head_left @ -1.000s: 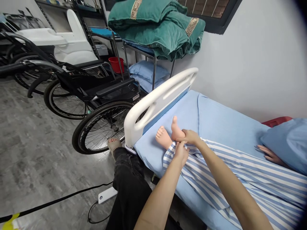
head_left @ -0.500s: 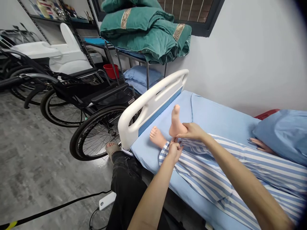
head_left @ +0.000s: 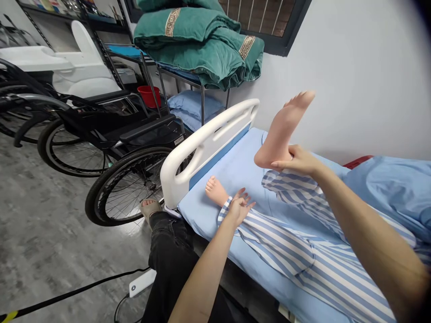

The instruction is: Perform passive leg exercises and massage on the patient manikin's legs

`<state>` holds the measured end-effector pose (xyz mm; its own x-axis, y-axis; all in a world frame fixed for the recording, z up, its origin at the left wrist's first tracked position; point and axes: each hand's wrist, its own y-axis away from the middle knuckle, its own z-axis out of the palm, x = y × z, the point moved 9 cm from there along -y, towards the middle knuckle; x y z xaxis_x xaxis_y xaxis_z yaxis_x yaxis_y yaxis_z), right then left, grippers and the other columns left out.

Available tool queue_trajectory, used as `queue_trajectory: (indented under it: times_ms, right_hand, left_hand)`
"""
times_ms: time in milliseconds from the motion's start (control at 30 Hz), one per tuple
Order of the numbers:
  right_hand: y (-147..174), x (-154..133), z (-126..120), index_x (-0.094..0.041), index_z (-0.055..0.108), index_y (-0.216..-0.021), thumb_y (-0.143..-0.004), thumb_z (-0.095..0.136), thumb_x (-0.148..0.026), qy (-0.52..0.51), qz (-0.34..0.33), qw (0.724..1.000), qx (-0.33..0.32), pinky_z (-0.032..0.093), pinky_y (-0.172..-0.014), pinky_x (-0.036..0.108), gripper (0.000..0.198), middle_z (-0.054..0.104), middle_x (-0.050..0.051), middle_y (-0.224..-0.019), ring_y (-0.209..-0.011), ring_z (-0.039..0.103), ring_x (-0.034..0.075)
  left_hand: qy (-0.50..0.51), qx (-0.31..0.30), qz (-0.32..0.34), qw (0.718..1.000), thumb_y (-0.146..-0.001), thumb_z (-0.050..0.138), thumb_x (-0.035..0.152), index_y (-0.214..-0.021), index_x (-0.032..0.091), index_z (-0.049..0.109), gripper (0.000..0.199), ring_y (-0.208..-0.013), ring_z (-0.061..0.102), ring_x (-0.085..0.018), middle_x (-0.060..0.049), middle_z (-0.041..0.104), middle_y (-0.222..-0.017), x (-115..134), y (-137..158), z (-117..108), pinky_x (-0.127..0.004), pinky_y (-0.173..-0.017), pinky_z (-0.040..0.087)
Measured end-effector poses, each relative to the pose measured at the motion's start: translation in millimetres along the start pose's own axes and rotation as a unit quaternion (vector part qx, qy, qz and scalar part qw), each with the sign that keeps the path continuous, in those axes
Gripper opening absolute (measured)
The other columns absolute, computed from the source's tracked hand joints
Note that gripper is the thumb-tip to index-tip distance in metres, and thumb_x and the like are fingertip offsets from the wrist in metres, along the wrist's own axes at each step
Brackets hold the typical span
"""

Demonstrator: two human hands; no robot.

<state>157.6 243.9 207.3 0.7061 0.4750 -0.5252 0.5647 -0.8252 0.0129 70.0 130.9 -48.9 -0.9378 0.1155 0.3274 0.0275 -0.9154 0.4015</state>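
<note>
Head view: right hand (head_left: pixel 296 160) clasps the heel and ankle of the manikin's raised foot (head_left: pixel 283 130), held above the bed (head_left: pixel 235 166) near the footboard (head_left: pixel 202 143). Foot's long axis tilts, toes pointing up-right toward the wall. Left hand (head_left: pixel 239 207), fingers loosely spread, rests on the striped trouser cuff (head_left: pixel 229 215) beside the flat foot (head_left: pixel 215 190), near the bed's foot-end edge.

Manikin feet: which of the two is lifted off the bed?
The far foot, held at the heel by the right hand; the near foot lies on the sheet beside the left hand.
</note>
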Motion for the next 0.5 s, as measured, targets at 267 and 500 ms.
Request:
queue_trajectory:
  times_ms: [267, 500]
  right_hand:
    - [-18.1, 17.6, 120.8, -0.017, 0.064, -0.081, -0.066, 0.063, -0.076, 0.120, -0.004, 0.990, -0.073, 0.034, -0.055, 0.026, 0.061, 0.065, 0.003, -0.072, -0.067, 0.057, 0.019]
    - [-24.9, 46.6, 197.6, -0.019, 0.065, -0.090, -0.071, 0.057, -0.079, 0.227, 0.019, 0.966, -0.124, 0.033, -0.058, 0.027, 0.064, 0.072, 0.011, -0.087, -0.078, 0.065, 0.024]
  left_hand:
    - [0.003, -0.044, 0.006, 0.999, -0.052, 0.051, 0.002, -0.101, 0.021, 0.058, 0.053, -0.086, 0.057, -0.018, -0.003, 0.058, -0.090, -4.1, -2.9, 5.8, -0.036, -0.083, 0.045]
    - [0.020, -0.048, 0.011, 0.999, -0.052, 0.060, 0.011, -0.068, 0.017, 0.056, 0.017, -0.074, 0.053, -0.016, -0.002, 0.056, -0.069, -12.1, -11.1, 7.1, -0.030, -0.076, 0.042]
